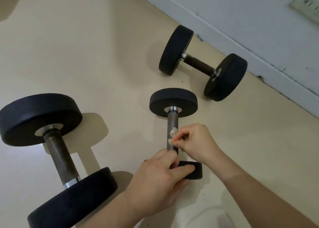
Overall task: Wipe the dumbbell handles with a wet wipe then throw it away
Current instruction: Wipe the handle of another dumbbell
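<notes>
Left grip [160, 181] is closest to the lens, lower middle of the frame, fingers curled round the near plate of the small dumbbell [173, 100] to steady it on the floor [103, 55]. Right grip [196, 141] is just above and to the right of it, pinching a scrunched-up wet wipe [173, 132] and pressing it against the knurled handle [171, 120], roughly halfway along the bar. So both grips are clamped on something: one on the plate, one on the wipe.

Where does that leave the job? My read is that it's mid-wipe on this middle one. The wipe is touching the handle's right side, and the stretch up toward the far plate is bare metal with nothing on it at the moment.

The big dumbbell [59, 157] at lower left and the third dumbbell [198, 64] at upper right, lying close to the wall [241, 29], are both well apart from the hands. Can't tell from looking whether their handles have been done already — no obvious wet sheen either way.

Binning the wipe is clearly not done yet, since it's in the fingers, and no bin shows anywhere in the frame. So at least the rest of this handle plus the throw-away is left, maybe more.
</notes>
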Motion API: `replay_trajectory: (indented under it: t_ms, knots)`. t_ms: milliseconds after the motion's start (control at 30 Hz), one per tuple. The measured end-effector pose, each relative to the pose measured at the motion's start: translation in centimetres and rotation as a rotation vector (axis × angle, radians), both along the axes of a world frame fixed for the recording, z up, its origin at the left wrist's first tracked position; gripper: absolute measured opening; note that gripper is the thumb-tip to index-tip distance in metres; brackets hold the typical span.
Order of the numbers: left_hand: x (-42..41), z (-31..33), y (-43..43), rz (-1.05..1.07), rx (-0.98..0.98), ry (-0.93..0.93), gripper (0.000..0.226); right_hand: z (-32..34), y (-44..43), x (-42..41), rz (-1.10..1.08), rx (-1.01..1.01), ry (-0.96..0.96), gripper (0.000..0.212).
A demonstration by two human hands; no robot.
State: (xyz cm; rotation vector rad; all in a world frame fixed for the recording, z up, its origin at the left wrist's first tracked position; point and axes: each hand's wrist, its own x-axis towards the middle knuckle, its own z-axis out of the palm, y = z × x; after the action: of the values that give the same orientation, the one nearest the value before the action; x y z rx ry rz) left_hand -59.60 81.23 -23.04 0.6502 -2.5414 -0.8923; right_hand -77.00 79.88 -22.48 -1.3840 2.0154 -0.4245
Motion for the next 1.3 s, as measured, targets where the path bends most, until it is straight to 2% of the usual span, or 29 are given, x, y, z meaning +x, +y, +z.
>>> replay_trajectory:
  t_ms: [67,167,233,267,333,433,500,600,667,767,833,933,1000,1067,1133,1167,1233,1300]
  knots:
    - [-0.3,-0.1,-0.2,-0.012,0.002,0.034,0.026,-0.1,-0.7,0.0,-0.002,-0.02,0.02,0.004]
    - [-0.7,0.0,-0.3,-0.048,-0.023,0.066,0.027,-0.7,-3.4,-0.8,-0.175,-0.166,0.039,0.004]
    - [-0.4,0.2,-0.5,-0.043,0.023,0.031,0.032,-0.7,-1.7,-1.0,-0.201,-0.13,-0.046,0.008]
    - [-0.2,0.4,-0.5,-0.027,0.062,-0.004,0.036,-0.5,-0.3,-0.9,-0.144,-0.061,-0.079,0.01]
    - [0.4,0.3,-0.4,-0.004,0.066,-0.098,0.05,0.3,0.8,-0.6,-0.024,0.064,-0.056,0.011]
    - [0.7,-0.6,0.1,-0.048,-0.063,-0.28,0.09,-0.2,-2.5,-1.5,-0.142,-0.086,0.041,0.005]
    - [1.3,-0.9,-0.4,-0.042,-0.088,-0.356,0.098,-0.5,-3.0,-1.4,-0.204,-0.109,0.02,0.004]
    - [1.7,-0.5,-1.5,-0.034,0.027,-0.411,0.08,-0.2,0.3,-0.6,-0.157,0.018,-0.12,0.007]
    - [1.2,0.2,-1.6,-0.039,0.017,-0.431,0.07,-0.2,0.3,-0.7,-0.16,0.033,-0.082,0.006]
    - [0.1,2.3,-2.5,-0.097,-0.094,-0.536,0.06,-0.3,-1.4,-1.1,-0.307,-0.116,0.019,0.005]
    - [-0.2,3.1,-3.9,-0.172,-0.25,-0.594,0.056,-0.6,0.2,-0.3,-0.347,-0.132,-0.031,0.003]
    - [0.2,3.2,-4.5,-0.21,-0.336,-0.531,0.059,-0.7,2.8,1.3,-0.295,-0.115,-0.109,0.004]
    - [0.8,2.8,-3.9,-0.135,-0.218,-0.402,0.063,-1.4,1.3,0.4,-0.4,-0.203,-0.024,0.003]
    - [1.3,3.0,-3.0,0.083,0.069,-0.269,0.063,-1.5,0.0,0.0,-0.476,-0.259,0.029,0.003]
    - [1.4,3.0,-1.8,0.297,0.406,-0.328,0.08,-1.6,0.8,0.6,-0.419,-0.265,-0.002,0.006]
    - [1.0,2.7,-1.2,0.359,0.457,-0.363,0.09,-1.5,1.6,1.1,-0.344,-0.247,-0.016,0.006]
    - [0.0,2.0,-0.3,0.446,0.367,-0.381,0.096,-1.6,2.2,0.8,-0.264,-0.227,0.033,0.005]
    - [-0.6,1.7,0.3,0.494,0.263,-0.397,0.094,-2.0,1.4,-0.9,-0.401,-0.257,0.117,0.004]
